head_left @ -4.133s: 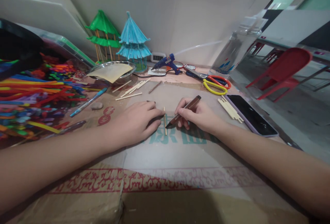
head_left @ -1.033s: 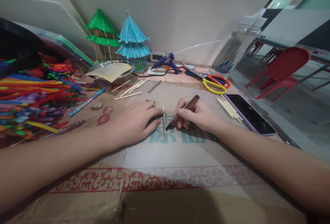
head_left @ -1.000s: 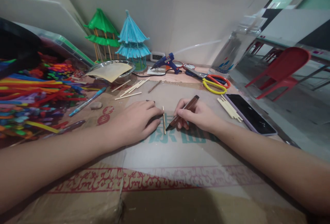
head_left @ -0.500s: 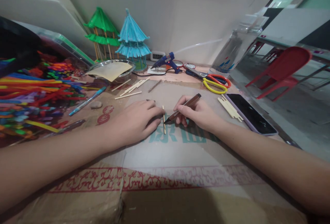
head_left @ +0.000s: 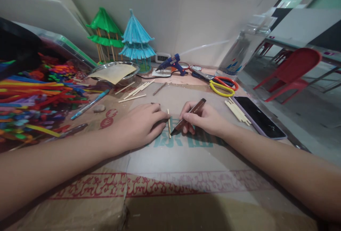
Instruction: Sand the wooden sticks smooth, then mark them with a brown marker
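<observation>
My right hand (head_left: 201, 117) is closed round a brown marker pen (head_left: 192, 114), which slants down to the left. Its dark tip meets a thin pale wooden stick (head_left: 168, 121) near the stick's near end. The stick lies lengthwise away from me on the covered cardboard (head_left: 170, 160). My left hand (head_left: 145, 122) rests palm down just left of the stick, fingers apart, the index fingertip touching its side. Several similar sticks (head_left: 138, 89) lie beyond my left hand, and a bundle of cut sticks (head_left: 237, 111) is to the right of my right hand.
Colourful pipe cleaners (head_left: 29, 96) crowd the left. At the back stand green (head_left: 105, 28) and blue (head_left: 137, 36) model pavilions, a metal bowl (head_left: 133, 73), a glue gun (head_left: 174, 63), scissors (head_left: 222, 86) and a plastic bottle (head_left: 237, 55). A phone (head_left: 259, 117) lies right.
The marker tip has slid along the stick towards me, to near its near end. My right hand has shifted slightly with it; my left hand has stayed in place.
</observation>
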Action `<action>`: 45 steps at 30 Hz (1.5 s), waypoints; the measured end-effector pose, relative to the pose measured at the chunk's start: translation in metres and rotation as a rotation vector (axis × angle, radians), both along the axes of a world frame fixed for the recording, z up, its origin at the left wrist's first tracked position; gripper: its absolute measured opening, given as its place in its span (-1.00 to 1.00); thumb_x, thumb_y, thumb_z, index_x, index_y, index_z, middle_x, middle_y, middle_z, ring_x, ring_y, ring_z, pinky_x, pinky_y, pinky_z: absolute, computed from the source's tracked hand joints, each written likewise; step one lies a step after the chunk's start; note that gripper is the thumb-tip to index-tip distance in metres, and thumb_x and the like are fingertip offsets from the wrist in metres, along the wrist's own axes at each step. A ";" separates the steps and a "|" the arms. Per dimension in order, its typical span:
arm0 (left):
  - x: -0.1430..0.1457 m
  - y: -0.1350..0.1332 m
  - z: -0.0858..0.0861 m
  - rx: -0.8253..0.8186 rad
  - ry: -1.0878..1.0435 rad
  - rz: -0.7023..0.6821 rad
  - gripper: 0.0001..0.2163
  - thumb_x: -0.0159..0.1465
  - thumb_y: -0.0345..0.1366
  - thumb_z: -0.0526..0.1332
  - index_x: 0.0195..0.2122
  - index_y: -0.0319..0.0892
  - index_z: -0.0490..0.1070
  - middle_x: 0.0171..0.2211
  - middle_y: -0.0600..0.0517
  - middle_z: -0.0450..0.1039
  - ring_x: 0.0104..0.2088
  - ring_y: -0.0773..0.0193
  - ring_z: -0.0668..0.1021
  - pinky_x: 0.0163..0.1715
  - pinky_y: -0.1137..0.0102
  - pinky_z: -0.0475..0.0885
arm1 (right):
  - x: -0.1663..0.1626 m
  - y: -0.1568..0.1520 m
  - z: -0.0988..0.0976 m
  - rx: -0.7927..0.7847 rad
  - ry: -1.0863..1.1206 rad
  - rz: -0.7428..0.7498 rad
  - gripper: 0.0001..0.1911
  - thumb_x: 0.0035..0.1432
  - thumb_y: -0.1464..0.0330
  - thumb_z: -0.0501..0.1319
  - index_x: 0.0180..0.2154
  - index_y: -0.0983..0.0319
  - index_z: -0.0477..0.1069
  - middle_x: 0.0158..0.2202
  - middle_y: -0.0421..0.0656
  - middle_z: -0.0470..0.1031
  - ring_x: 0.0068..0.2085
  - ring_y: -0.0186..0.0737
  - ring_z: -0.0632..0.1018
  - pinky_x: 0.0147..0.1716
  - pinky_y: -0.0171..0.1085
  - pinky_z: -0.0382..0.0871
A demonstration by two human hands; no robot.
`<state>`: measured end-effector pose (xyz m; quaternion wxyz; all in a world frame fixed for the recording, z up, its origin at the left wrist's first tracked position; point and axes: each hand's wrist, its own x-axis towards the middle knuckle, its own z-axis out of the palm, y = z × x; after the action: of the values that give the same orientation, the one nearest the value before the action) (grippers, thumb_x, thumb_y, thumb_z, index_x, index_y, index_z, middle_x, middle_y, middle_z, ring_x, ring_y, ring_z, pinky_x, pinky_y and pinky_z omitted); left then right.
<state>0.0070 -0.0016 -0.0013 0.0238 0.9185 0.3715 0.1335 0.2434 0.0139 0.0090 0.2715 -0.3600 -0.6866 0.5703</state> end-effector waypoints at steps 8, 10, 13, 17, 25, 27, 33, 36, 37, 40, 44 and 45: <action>0.000 0.000 0.000 0.005 0.022 0.007 -0.70 0.43 -0.20 0.02 0.07 -0.09 0.45 -0.21 -0.06 0.40 -0.17 0.09 0.49 -0.19 0.21 0.39 | -0.002 0.000 0.000 0.031 0.027 -0.056 -0.74 0.20 0.18 0.27 -0.35 0.23 0.32 -0.56 -0.20 0.55 -0.61 -0.39 0.44 -0.61 -0.38 0.33; 0.000 -0.001 0.000 0.003 0.023 0.008 -0.69 0.43 -0.20 0.01 0.08 -0.08 0.45 -0.21 -0.05 0.40 -0.18 0.09 0.49 -0.20 0.20 0.39 | -0.002 0.000 0.000 0.016 0.016 -0.043 -0.72 0.18 0.16 0.29 -0.37 0.22 0.32 -0.57 -0.19 0.55 -0.62 -0.39 0.44 -0.62 -0.38 0.32; -0.001 -0.001 -0.001 0.005 0.016 0.003 -0.69 0.44 -0.20 0.01 0.08 -0.08 0.45 -0.22 -0.05 0.39 -0.17 0.08 0.49 -0.20 0.20 0.39 | -0.001 -0.001 0.001 -0.003 0.004 -0.015 -0.69 0.16 0.14 0.31 -0.38 0.23 0.33 -0.57 -0.18 0.55 -0.62 -0.39 0.44 -0.63 -0.39 0.31; -0.001 0.000 0.000 0.004 0.011 0.001 -0.70 0.43 -0.20 0.02 0.07 -0.09 0.45 -0.21 -0.06 0.40 -0.15 0.07 0.50 -0.18 0.19 0.39 | 0.000 -0.001 0.002 -0.015 0.006 0.016 -0.68 0.14 0.13 0.33 -0.38 0.24 0.35 -0.59 -0.19 0.55 -0.62 -0.39 0.45 -0.62 -0.39 0.31; 0.000 0.000 0.001 0.004 0.011 -0.005 -0.70 0.43 -0.20 0.02 0.05 -0.11 0.46 -0.20 -0.07 0.42 -0.16 0.09 0.50 -0.19 0.20 0.39 | -0.001 -0.002 0.002 -0.013 0.016 -0.007 -0.68 0.15 0.13 0.32 -0.38 0.23 0.34 -0.58 -0.20 0.55 -0.62 -0.39 0.44 -0.62 -0.38 0.31; -0.001 -0.001 0.001 0.018 0.011 -0.009 -0.70 0.44 -0.20 0.02 0.06 -0.11 0.46 -0.20 -0.07 0.43 -0.16 0.09 0.50 -0.19 0.20 0.39 | 0.000 -0.002 0.002 -0.010 0.002 0.030 -0.70 0.17 0.14 0.31 -0.37 0.23 0.35 -0.59 -0.20 0.55 -0.62 -0.39 0.45 -0.62 -0.38 0.31; 0.000 -0.001 0.002 0.008 0.021 0.001 -0.70 0.43 -0.21 0.02 0.05 -0.12 0.46 -0.20 -0.08 0.42 -0.14 0.07 0.50 -0.17 0.18 0.40 | 0.000 -0.002 0.001 -0.004 0.035 0.026 -0.69 0.20 0.13 0.29 -0.36 0.24 0.34 -0.56 -0.19 0.57 -0.61 -0.39 0.46 -0.62 -0.39 0.32; 0.000 -0.001 0.002 0.003 0.014 0.006 -0.70 0.43 -0.21 0.02 0.04 -0.12 0.46 -0.20 -0.07 0.42 -0.15 0.07 0.50 -0.17 0.18 0.39 | -0.001 -0.003 0.001 -0.010 0.024 -0.001 -0.69 0.19 0.14 0.30 -0.37 0.23 0.33 -0.55 -0.18 0.57 -0.61 -0.39 0.46 -0.62 -0.39 0.32; 0.000 -0.001 0.002 0.000 0.013 0.007 -0.70 0.43 -0.21 0.02 0.04 -0.12 0.46 -0.20 -0.07 0.42 -0.15 0.07 0.50 -0.17 0.18 0.39 | -0.001 -0.003 0.001 -0.010 0.020 0.004 -0.70 0.19 0.15 0.29 -0.36 0.23 0.34 -0.55 -0.18 0.57 -0.61 -0.39 0.45 -0.62 -0.39 0.32; 0.000 -0.001 0.002 -0.011 0.019 0.004 -0.70 0.43 -0.21 0.02 0.06 -0.12 0.45 -0.18 -0.08 0.42 -0.14 0.07 0.50 -0.16 0.18 0.39 | 0.000 -0.003 0.001 -0.009 0.006 0.044 -0.73 0.22 0.17 0.27 -0.35 0.24 0.35 -0.57 -0.19 0.55 -0.62 -0.40 0.44 -0.61 -0.39 0.31; 0.000 -0.001 0.002 -0.012 0.023 0.001 -0.69 0.43 -0.20 0.01 0.06 -0.12 0.45 -0.19 -0.07 0.41 -0.14 0.07 0.49 -0.18 0.19 0.39 | 0.000 -0.002 0.001 -0.011 0.012 0.066 -0.70 0.21 0.14 0.27 -0.34 0.24 0.35 -0.58 -0.19 0.55 -0.61 -0.38 0.46 -0.61 -0.39 0.31; 0.000 -0.001 0.002 -0.010 0.023 0.001 -0.69 0.43 -0.20 0.01 0.06 -0.12 0.45 -0.19 -0.07 0.41 -0.15 0.08 0.49 -0.18 0.19 0.38 | 0.000 -0.002 0.001 -0.011 0.021 0.054 -0.70 0.21 0.14 0.28 -0.35 0.24 0.35 -0.57 -0.19 0.55 -0.61 -0.38 0.46 -0.62 -0.39 0.31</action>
<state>0.0069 -0.0025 0.0005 0.0240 0.9196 0.3731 0.1209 0.2436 0.0120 0.0100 0.2614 -0.3369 -0.6898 0.5851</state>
